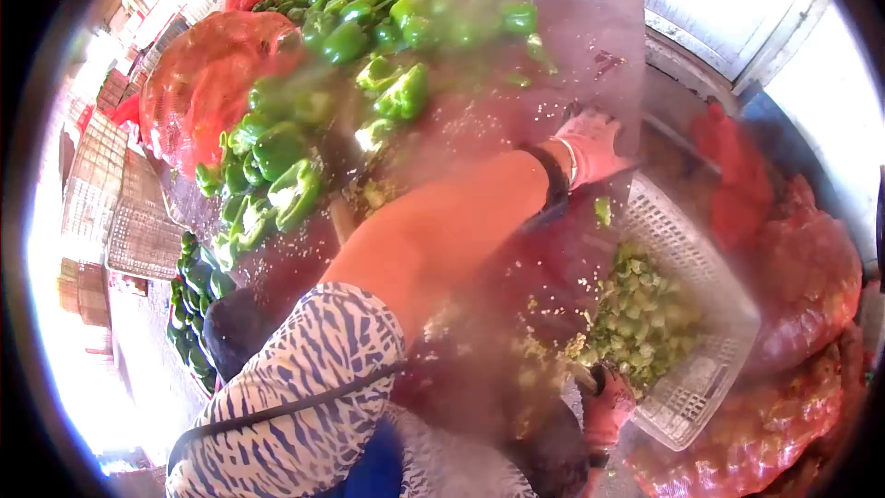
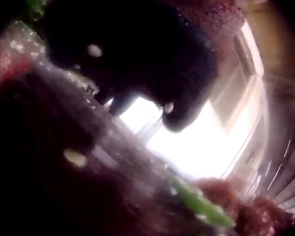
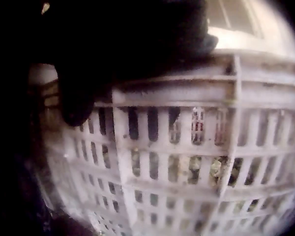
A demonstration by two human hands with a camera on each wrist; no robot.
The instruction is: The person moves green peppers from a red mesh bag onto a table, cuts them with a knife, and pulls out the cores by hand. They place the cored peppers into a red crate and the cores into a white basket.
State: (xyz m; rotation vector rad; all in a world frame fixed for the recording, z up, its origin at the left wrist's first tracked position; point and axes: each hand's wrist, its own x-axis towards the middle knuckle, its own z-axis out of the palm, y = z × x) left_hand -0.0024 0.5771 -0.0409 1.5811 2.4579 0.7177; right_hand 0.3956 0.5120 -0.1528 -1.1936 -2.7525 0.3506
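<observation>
Both grips unreadable, left hand (image 1: 590, 148) and right hand (image 1: 607, 406); swept scraps (image 1: 544, 349) may overshoot the crate (image 1: 666, 221) at 4 o'clock.

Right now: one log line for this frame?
left hand: at table edge | right hand: at basket corner | basket: chopped pepper inside | peppers: piled on table | grips: unclear

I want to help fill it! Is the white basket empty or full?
Partly full: chopped green pieces cover much of the white basket, while bare slatted floor shows toward its near corner.
</observation>
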